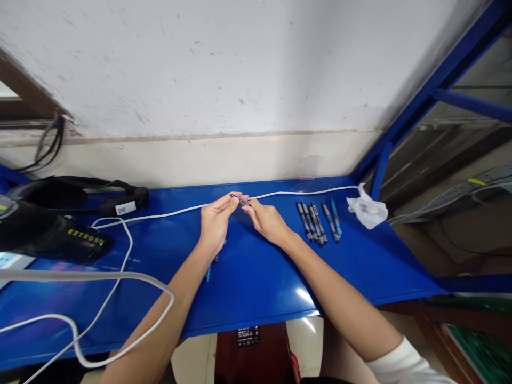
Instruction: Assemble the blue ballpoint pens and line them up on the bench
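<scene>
Above the blue tabletop, both hands meet at a small dark pen. My left hand pinches its left end between thumb and fingers. On the right end, the fingers of my right hand are closed. Several grey and clear pens lie side by side to the right of my right hand, with a grey pen and a teal pen beside them. Partly hidden by my left forearm, another teal pen and a dark tip show on the table.
A crumpled white plastic bag sits at the back right. A white cable runs along the back and loops at the left. Black headgear and a black object with yellow lettering stand left. Below the front edge is a phone.
</scene>
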`<action>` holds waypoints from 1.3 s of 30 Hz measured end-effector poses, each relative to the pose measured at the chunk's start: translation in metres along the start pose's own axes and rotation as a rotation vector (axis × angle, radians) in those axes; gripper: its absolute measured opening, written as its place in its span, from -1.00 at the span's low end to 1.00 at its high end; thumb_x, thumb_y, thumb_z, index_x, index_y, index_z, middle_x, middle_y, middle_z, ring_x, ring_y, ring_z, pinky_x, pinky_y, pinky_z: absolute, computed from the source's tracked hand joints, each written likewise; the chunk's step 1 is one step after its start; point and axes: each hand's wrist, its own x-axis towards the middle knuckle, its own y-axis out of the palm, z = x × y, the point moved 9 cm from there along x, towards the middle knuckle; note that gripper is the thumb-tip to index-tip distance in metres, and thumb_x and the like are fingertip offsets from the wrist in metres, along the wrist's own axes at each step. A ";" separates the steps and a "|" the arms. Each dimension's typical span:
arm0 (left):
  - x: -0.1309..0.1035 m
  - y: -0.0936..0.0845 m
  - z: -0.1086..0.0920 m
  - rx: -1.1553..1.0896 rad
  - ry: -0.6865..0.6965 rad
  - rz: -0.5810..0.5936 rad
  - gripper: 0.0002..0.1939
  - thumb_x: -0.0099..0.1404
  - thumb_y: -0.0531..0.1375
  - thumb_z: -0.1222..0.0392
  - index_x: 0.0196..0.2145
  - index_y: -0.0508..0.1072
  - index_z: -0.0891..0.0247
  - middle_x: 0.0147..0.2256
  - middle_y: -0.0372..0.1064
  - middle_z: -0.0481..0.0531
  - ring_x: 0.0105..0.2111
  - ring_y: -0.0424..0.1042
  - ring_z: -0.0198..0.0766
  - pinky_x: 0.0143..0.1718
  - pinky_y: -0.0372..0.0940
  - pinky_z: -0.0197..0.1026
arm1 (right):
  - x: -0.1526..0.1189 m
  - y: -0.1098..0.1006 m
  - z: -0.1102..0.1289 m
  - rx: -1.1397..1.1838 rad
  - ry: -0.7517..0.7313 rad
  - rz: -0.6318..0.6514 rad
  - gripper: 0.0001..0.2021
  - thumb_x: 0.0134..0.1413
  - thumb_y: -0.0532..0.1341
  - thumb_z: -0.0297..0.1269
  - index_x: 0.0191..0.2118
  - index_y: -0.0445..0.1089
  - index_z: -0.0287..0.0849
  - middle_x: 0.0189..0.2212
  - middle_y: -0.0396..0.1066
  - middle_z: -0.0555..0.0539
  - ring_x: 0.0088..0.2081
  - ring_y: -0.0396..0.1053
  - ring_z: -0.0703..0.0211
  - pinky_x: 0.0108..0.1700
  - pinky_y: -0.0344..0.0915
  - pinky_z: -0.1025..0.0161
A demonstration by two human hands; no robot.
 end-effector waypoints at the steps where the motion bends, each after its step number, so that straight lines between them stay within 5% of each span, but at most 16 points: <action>1: 0.000 0.000 0.000 -0.001 -0.001 -0.003 -0.72 0.30 0.47 0.05 -0.10 0.71 0.23 -0.11 0.69 0.15 -0.02 0.65 -0.04 0.23 0.42 0.06 | 0.000 0.001 0.000 0.005 0.000 0.002 -0.72 0.64 -0.01 -0.14 0.12 0.34 -0.15 -0.23 0.64 -0.16 -0.32 0.59 0.08 -0.31 0.26 0.29; 9: -0.001 -0.007 0.000 0.041 0.003 -0.066 -0.74 0.26 0.49 0.04 -0.16 0.73 0.23 -0.15 0.69 0.13 -0.07 0.64 -0.07 0.17 0.44 0.03 | 0.000 0.003 0.000 -0.030 -0.002 0.009 -0.73 0.64 -0.01 -0.12 0.08 0.34 -0.14 -0.21 0.64 -0.16 -0.33 0.59 0.10 -0.33 0.19 0.29; 16: 0.001 -0.016 -0.004 0.097 0.043 -0.159 -0.74 0.16 0.56 0.06 -0.30 0.66 0.22 -0.32 0.62 0.01 -0.29 0.57 -0.25 -0.13 0.45 -0.20 | 0.000 0.003 0.003 -0.116 -0.015 0.030 -0.70 0.64 0.00 -0.08 -0.06 0.36 -0.13 -0.26 0.61 -0.12 -0.38 0.52 0.13 -0.37 0.05 0.26; 22: -0.001 0.010 -0.005 -0.019 -0.001 0.099 -0.57 0.25 0.51 0.08 0.05 0.63 0.19 0.06 0.61 0.19 0.09 0.57 -0.05 0.15 0.42 -0.04 | 0.001 -0.003 0.002 -0.098 -0.021 -0.006 -0.70 0.65 -0.03 -0.10 0.00 0.35 -0.14 -0.24 0.61 -0.12 -0.35 0.52 0.12 -0.34 0.07 0.25; 27: 0.001 -0.004 -0.002 0.065 0.014 -0.027 -0.68 0.18 0.54 0.10 -0.14 0.66 0.22 -0.24 0.61 0.06 -0.18 0.60 -0.19 -0.04 0.46 -0.16 | 0.001 -0.003 0.004 -0.091 -0.029 0.004 -0.70 0.64 -0.02 -0.10 -0.05 0.36 -0.14 -0.24 0.61 -0.12 -0.35 0.52 0.13 -0.34 0.08 0.25; 32: -0.001 0.008 -0.004 -0.011 -0.017 0.084 -0.52 0.24 0.50 0.11 0.10 0.61 0.15 0.03 0.60 0.14 0.01 0.58 -0.12 0.08 0.45 -0.11 | 0.001 -0.003 0.002 -0.068 -0.013 0.011 -0.71 0.64 -0.02 -0.11 0.00 0.36 -0.14 -0.22 0.61 -0.13 -0.34 0.53 0.14 -0.33 0.10 0.26; 35: -0.001 0.007 -0.003 -0.006 -0.023 0.082 -0.63 0.26 0.48 0.09 0.00 0.65 0.21 -0.05 0.64 0.18 0.02 0.59 -0.06 0.14 0.43 -0.02 | 0.001 -0.005 0.001 -0.059 -0.001 -0.005 -0.71 0.64 -0.02 -0.10 0.03 0.36 -0.14 -0.23 0.61 -0.12 -0.33 0.53 0.14 -0.33 0.11 0.26; 39: 0.002 -0.004 0.000 0.073 0.003 -0.013 -0.69 0.21 0.52 0.09 -0.11 0.67 0.20 -0.20 0.62 0.07 -0.14 0.60 -0.17 0.01 0.46 -0.14 | 0.001 -0.003 0.001 -0.070 -0.004 0.013 -0.69 0.64 -0.02 -0.09 -0.08 0.36 -0.13 -0.28 0.59 -0.09 -0.38 0.49 0.16 -0.34 0.08 0.25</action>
